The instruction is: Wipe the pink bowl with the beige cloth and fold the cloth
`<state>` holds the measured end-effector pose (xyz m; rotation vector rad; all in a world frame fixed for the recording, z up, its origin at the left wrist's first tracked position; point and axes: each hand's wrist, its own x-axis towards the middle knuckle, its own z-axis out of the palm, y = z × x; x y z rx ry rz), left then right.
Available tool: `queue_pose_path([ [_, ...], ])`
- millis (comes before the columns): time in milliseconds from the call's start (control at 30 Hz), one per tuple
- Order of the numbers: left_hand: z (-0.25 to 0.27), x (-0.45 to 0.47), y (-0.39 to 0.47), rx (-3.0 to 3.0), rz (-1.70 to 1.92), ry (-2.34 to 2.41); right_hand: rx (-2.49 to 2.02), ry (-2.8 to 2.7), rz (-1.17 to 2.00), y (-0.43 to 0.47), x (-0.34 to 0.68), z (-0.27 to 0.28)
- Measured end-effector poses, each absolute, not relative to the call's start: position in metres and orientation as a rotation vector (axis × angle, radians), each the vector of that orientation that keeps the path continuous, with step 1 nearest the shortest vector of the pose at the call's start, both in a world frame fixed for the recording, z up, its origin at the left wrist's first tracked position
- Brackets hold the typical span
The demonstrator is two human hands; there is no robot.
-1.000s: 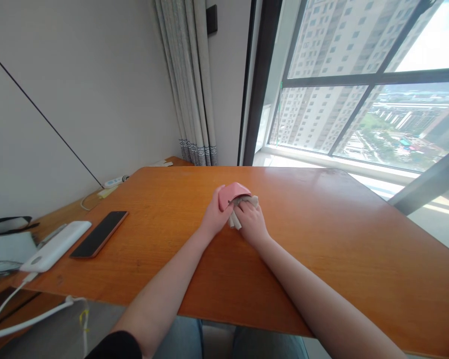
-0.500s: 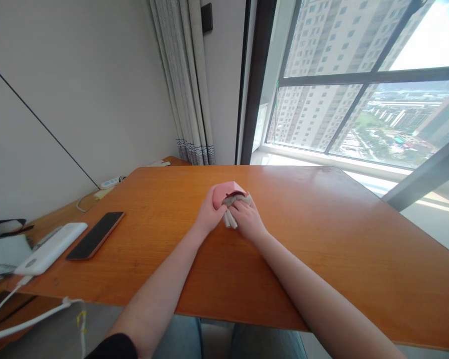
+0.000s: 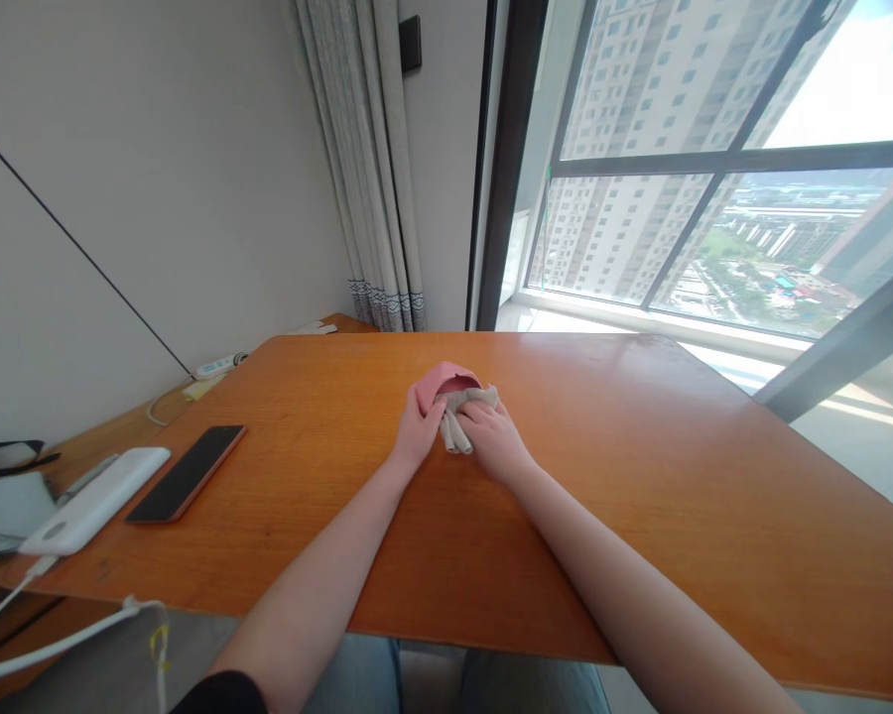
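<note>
In the middle of the wooden table a pink pouch-like case [image 3: 439,380] lies tilted, its dark opening towards me. My left hand [image 3: 418,426] grips the case at its left side, thumb near the rim. A light grey cloth [image 3: 455,434] hangs bunched at the opening, with two folded ends drooping onto the tabletop. My right hand [image 3: 489,428] has its fingers closed on the cloth at the right of the opening. Whether part of the cloth is inside the case is hard to see.
On the left of the table [image 3: 640,476] lie a dark-screened phone [image 3: 188,474] and a white power bank [image 3: 95,499] with a white cable [image 3: 15,593] plugged in. A power strip [image 3: 219,366] sits by the wall. A large window is at the right.
The case has tipped and shifted slightly left in my left hand, showing more of its opening. More of the cloth shows outside it. My right hand has hardly moved.
</note>
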<state>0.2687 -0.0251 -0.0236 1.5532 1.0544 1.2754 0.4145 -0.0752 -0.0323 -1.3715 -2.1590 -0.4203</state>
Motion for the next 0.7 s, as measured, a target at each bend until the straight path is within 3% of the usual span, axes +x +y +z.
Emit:
queue_pose_path([
  [333, -0.036, 0.285, -0.036, 1.374, 1.314, 0.944, -1.401, -2.137, -0.393, -0.076, 0.413, -0.039],
  [600, -0.026, 0.260, -0.017, 1.689, 1.232, 0.980, -1.343, -2.226, -0.394, -0.074, 0.420, -0.034],
  [700, -0.028, 0.269, -0.025, 1.561, 1.259, 0.971, -1.362, -2.221, -0.425, -0.074, 0.425, -0.033],
])
